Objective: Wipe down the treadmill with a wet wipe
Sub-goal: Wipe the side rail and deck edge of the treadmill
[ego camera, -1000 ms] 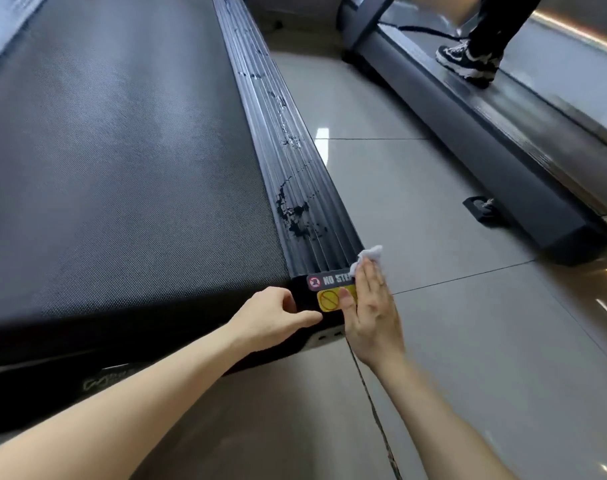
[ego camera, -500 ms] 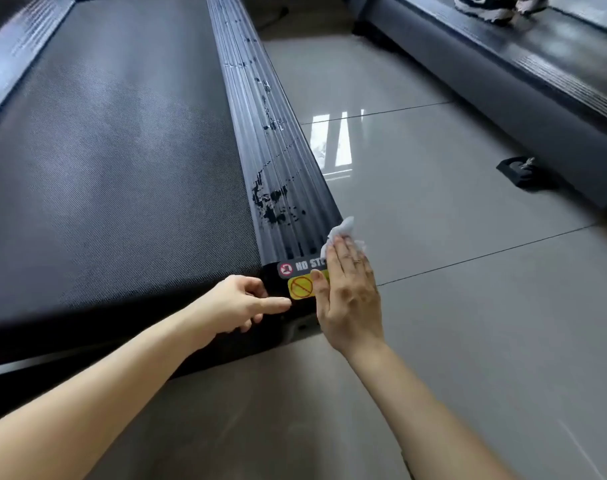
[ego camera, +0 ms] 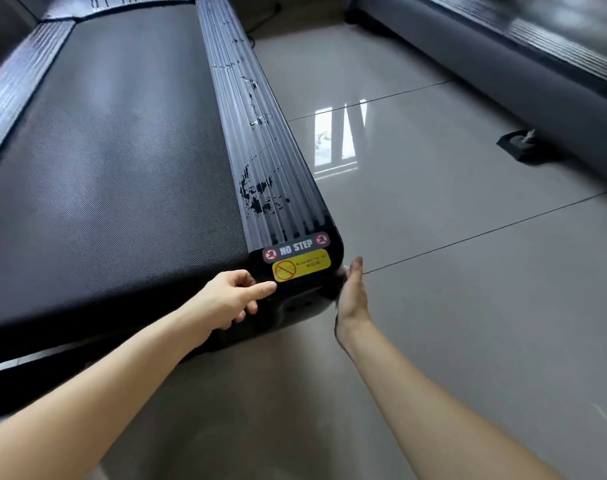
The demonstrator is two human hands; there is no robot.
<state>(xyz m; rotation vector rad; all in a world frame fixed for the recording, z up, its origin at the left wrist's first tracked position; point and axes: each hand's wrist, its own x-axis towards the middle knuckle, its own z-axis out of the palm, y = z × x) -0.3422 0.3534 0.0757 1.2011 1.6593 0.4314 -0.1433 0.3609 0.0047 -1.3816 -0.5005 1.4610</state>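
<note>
The treadmill has a black belt (ego camera: 104,168) and a ribbed right side rail (ego camera: 257,109) with wet streaks (ego camera: 258,194). Its rear end cap (ego camera: 335,247) carries a NO STEP label and a yellow sticker (ego camera: 301,269). My right hand (ego camera: 353,294) presses flat, fingers straight, against the outer side of that rear corner. The wet wipe is almost wholly hidden under its palm; only a pale sliver (ego camera: 343,270) shows. My left hand (ego camera: 234,296) rests on the end cap left of the sticker, index finger stretched out, holding nothing.
Glossy grey floor tiles (ego camera: 451,271) spread to the right of the treadmill. A second treadmill (ego camera: 503,71) runs along the far right, with a small black object (ego camera: 518,145) on the floor beside it.
My right hand slid with the wipe off the top of the end cap, around the corner, down onto its outer side. The sticker is now uncovered. The left hand stayed in place.
</note>
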